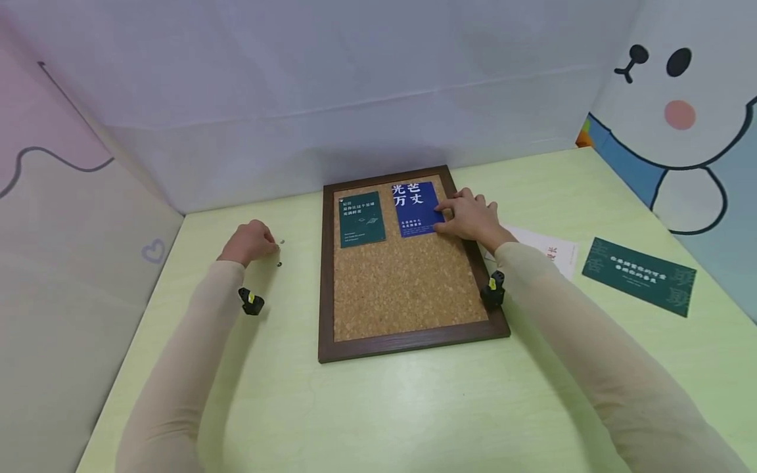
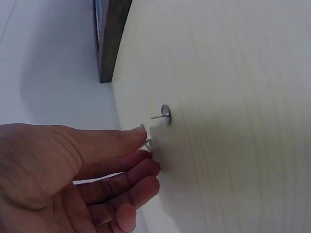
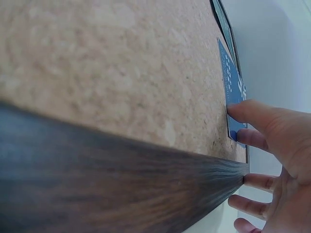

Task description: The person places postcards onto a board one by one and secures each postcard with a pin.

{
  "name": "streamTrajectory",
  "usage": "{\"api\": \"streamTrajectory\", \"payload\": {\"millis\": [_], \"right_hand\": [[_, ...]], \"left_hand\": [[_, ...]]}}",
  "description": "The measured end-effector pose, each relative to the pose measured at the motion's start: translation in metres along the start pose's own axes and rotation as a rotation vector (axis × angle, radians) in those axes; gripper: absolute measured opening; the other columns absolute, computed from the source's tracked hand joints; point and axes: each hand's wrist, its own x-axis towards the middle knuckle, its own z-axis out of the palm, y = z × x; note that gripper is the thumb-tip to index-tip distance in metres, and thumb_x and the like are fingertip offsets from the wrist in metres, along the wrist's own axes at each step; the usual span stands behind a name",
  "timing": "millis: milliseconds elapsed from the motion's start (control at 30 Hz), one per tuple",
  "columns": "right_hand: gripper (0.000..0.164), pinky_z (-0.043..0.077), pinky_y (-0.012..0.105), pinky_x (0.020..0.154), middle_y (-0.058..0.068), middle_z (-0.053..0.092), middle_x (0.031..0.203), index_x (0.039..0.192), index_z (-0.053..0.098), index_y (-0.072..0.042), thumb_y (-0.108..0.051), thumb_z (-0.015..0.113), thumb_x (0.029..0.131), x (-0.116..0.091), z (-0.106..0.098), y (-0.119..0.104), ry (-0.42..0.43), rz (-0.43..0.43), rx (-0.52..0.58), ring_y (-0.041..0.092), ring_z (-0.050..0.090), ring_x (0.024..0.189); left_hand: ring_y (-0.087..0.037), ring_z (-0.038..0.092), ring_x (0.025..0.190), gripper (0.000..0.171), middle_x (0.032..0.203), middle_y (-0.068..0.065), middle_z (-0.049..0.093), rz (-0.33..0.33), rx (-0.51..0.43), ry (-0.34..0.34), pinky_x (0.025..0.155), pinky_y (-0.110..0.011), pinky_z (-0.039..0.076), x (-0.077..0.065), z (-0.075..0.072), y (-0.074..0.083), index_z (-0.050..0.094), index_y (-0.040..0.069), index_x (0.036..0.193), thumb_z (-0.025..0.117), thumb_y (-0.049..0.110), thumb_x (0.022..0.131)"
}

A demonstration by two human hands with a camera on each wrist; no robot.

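Note:
At the left of the table my left hand [image 1: 247,243] has its thumb and forefinger together around a thumbtack [image 2: 147,144]. Close to these fingertips another thumbtack [image 2: 165,115] lies on its flat head, point up, and a further one [image 1: 282,242] lies beyond it. My right hand [image 1: 470,217] rests over the right frame edge of the cork board [image 1: 408,289]. Its thumb and forefinger press on the right side of a blue card [image 1: 416,209], which lies flat on the cork; the other fingers extend past the frame.
A green card [image 1: 362,220] lies at the board's upper left, with a small tack at its top left corner. Right of the board are a white card [image 1: 544,248], partly under the right arm, and a dark green card [image 1: 640,276]. A draped wall stands behind.

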Motion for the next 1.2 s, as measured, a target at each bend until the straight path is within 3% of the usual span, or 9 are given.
{"api": "streamTrajectory", "payload": {"millis": [167,333,533,733,967,1200], "right_hand": [[0.056,0.022,0.066,0.101,0.020,0.034,0.147,0.137,0.057,-0.018,-0.043,0.067,0.088,-0.002,0.001,0.001,-0.005,0.004,-0.002,0.046,0.034,0.127],[0.055,0.023,0.066,0.101,0.020,0.034,0.146,0.137,0.058,-0.018,-0.043,0.067,0.088,-0.002,0.001,0.001,-0.001,0.008,-0.003,0.045,0.034,0.126],[0.056,0.023,0.065,0.100,0.020,0.034,0.147,0.138,0.057,-0.018,-0.042,0.067,0.088,-0.001,0.001,0.001,-0.001,0.003,-0.005,0.045,0.034,0.125],[0.056,0.023,0.065,0.100,0.019,0.034,0.147,0.137,0.057,-0.019,-0.043,0.067,0.088,-0.001,0.000,0.001,0.004,0.004,-0.005,0.045,0.034,0.126],[0.056,0.023,0.065,0.101,0.019,0.034,0.147,0.137,0.057,-0.019,-0.043,0.067,0.088,0.000,0.000,0.000,0.002,0.009,-0.013,0.044,0.034,0.126],[0.056,0.023,0.065,0.101,0.019,0.034,0.147,0.137,0.058,-0.019,-0.044,0.067,0.088,-0.001,0.001,-0.001,0.006,0.008,-0.010,0.044,0.034,0.126]], "left_hand": [[-0.033,0.063,0.086,0.020,0.104,-0.024,0.068,-0.014,0.074,0.109,0.068,-0.043,0.051,0.002,0.010,0.007,0.069,-0.003,0.100,0.065,0.015,0.091],[-0.038,0.067,0.087,0.015,0.103,-0.025,0.069,-0.010,0.103,0.177,0.070,-0.048,0.054,0.001,0.014,0.010,0.070,-0.002,0.096,0.066,0.012,0.092],[-0.037,0.066,0.084,0.015,0.100,-0.025,0.069,-0.013,0.126,0.184,0.069,-0.048,0.054,0.001,0.012,0.011,0.067,-0.002,0.095,0.066,0.012,0.091],[-0.039,0.065,0.092,0.019,0.106,-0.024,0.068,-0.035,0.162,0.144,0.074,-0.052,0.052,0.003,0.007,0.008,0.065,-0.001,0.103,0.059,0.015,0.095],[-0.032,0.058,0.088,0.022,0.113,-0.023,0.062,-0.052,0.056,0.123,0.072,-0.047,0.047,0.002,-0.001,0.011,0.061,0.001,0.109,0.048,0.015,0.100],[-0.048,0.041,0.113,0.025,0.127,-0.032,0.041,0.000,-0.060,0.191,0.078,-0.052,0.043,0.006,-0.006,0.026,0.062,-0.004,0.111,0.049,0.016,0.101]]}}
